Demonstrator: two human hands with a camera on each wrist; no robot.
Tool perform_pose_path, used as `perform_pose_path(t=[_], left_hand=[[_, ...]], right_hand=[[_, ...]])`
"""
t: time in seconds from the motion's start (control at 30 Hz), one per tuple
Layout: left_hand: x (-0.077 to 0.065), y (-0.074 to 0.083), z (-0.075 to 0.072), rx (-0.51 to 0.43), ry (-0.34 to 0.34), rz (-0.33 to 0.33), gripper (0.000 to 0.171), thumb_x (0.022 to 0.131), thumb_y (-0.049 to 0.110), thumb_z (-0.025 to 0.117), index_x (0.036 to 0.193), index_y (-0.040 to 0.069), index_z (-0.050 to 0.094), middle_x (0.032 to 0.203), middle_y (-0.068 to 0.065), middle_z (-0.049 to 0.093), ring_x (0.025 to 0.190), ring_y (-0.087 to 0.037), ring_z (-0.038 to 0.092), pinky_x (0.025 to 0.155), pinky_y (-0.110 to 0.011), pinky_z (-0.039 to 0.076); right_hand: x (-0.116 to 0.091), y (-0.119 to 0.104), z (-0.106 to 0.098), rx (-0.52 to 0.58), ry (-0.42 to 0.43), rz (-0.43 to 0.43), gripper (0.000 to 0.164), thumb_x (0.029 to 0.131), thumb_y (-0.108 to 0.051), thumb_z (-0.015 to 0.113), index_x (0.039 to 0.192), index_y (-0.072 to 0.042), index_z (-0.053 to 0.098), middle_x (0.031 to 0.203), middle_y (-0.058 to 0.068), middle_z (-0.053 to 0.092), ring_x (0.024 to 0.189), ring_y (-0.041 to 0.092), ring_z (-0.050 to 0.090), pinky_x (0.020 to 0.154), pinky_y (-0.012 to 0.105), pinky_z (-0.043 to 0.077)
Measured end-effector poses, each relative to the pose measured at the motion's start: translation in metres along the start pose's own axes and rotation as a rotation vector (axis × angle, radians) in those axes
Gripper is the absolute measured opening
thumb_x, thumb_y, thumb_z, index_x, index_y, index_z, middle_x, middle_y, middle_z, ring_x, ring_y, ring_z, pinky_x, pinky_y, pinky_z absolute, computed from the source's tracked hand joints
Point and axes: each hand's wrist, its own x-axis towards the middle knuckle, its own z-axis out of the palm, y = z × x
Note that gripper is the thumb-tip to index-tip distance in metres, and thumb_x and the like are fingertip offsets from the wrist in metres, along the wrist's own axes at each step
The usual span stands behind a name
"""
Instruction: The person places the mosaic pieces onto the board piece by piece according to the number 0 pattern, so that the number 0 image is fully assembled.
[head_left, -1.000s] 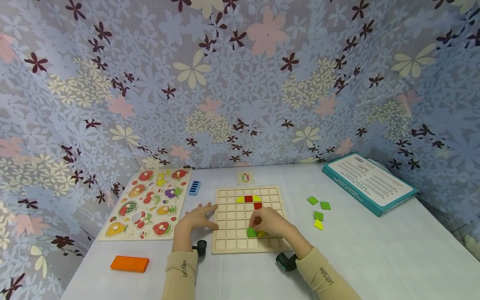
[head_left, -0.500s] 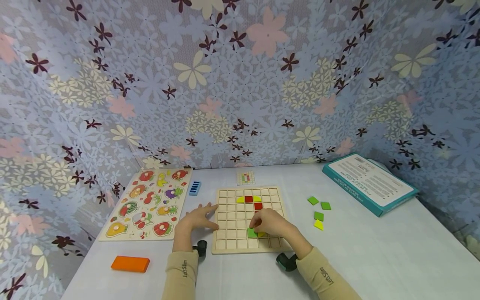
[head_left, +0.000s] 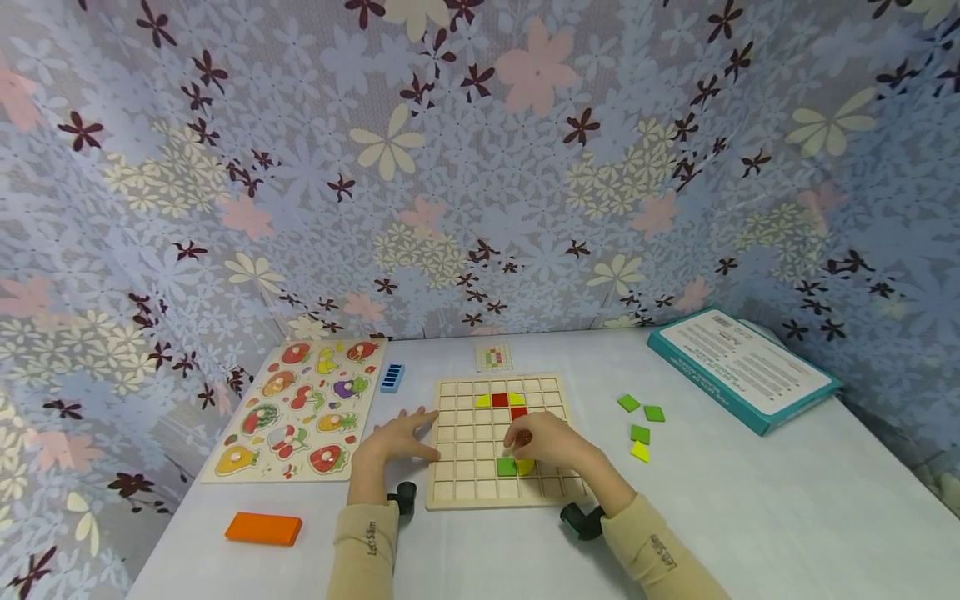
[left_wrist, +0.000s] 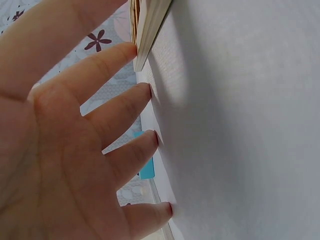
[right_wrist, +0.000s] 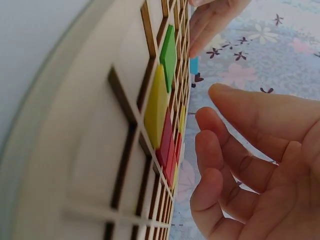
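A wooden grid board (head_left: 472, 493) lies on the white table. My left hand (head_left: 392, 438) has its fingers spread, with thumb and index finger (left_wrist: 112, 56) at the board's left edge and the other fingertips on the cloth. My right hand (head_left: 553, 439) hovers over the board with loosely bent fingers and nothing between them, as the right wrist view shows. Below it, a green square tile (head_left: 507, 467) and a yellow tile with a curved edge (right_wrist: 157, 107) sit in neighbouring cells. Red tiles (head_left: 500, 400) and yellow tiles (head_left: 483, 402) fill cells farther up; my right hand partly covers the column.
Right of the board lie several loose green tiles (head_left: 640, 433) and a yellow one (head_left: 640, 452). Behind stands a small pattern card (head_left: 493, 357). A fruit puzzle board (head_left: 300, 467), a blue block (head_left: 392, 377) and an orange block (head_left: 263, 529) are on the left, a teal box (head_left: 742, 367) at back right.
My right hand has lifted slightly off the green tile and shifted a little right, showing more of the yellow tile beside it. My left hand stays at the board's edge.
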Motion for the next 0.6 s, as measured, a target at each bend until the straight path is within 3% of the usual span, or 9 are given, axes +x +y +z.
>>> perform_pose_path(t=[0.13,0.6], left_hand=[[0.001,0.0,0.0,0.004,-0.002,0.0,0.075,0.075,0.031,0.074,0.14,0.016,0.041,0.15,-0.013,0.027,0.138,-0.041,0.012,0.104,-0.07,0.002],[-0.002,0.002,-0.001,0.001,-0.003,0.002,0.074,0.075,0.03,0.074,0.14,0.015,0.041,0.149,-0.014,0.028,0.138,-0.041,0.013,0.104,-0.07,0.002]], right_hand=[[-0.001,0.006,-0.008,0.005,0.013,-0.028,0.008,0.081,-0.001,0.065,0.085,-0.007,0.066,0.076,-0.003,0.059,0.072,0.014,0.05,0.064,0.027,0.045],[-0.024,0.036,-0.037,0.079,0.063,0.033,0.01,0.081,0.0,0.065,0.089,-0.005,0.064,0.078,0.001,0.058,0.073,0.016,0.051,0.062,0.028,0.046]])
